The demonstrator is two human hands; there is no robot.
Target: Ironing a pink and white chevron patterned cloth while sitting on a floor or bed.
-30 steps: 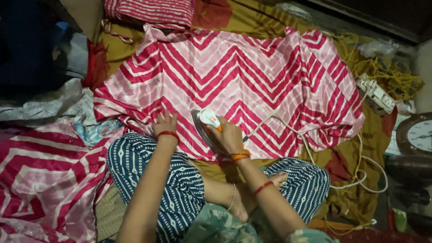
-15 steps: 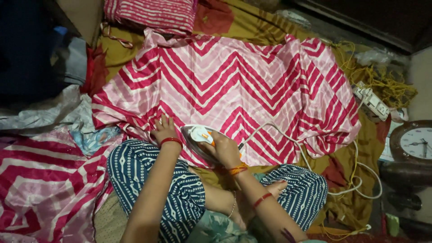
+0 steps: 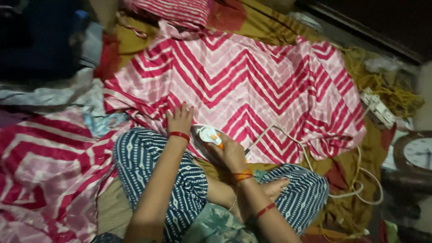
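A pink and white zigzag cloth (image 3: 252,76) lies spread out on a mustard sheet (image 3: 360,202) in front of me. My left hand (image 3: 179,119) rests flat on the cloth's near edge, fingers apart. Just to its right, my right hand (image 3: 229,150) grips the handle of a white and orange electric iron (image 3: 206,135) that sits on the same near edge. The iron's white cord (image 3: 310,162) runs off to the right. I sit cross-legged in blue patterned trousers (image 3: 148,166).
A second pink zigzag cloth (image 3: 40,171) is piled at the left with other crumpled fabric. A folded striped cloth (image 3: 175,9) lies at the top. A white power strip (image 3: 380,110), yellow rope (image 3: 387,83) and a round clock (image 3: 416,153) are at the right.
The iron and my right hand have slid left along the cloth's near edge, toward my left hand. The left hand stays pressed on the cloth.
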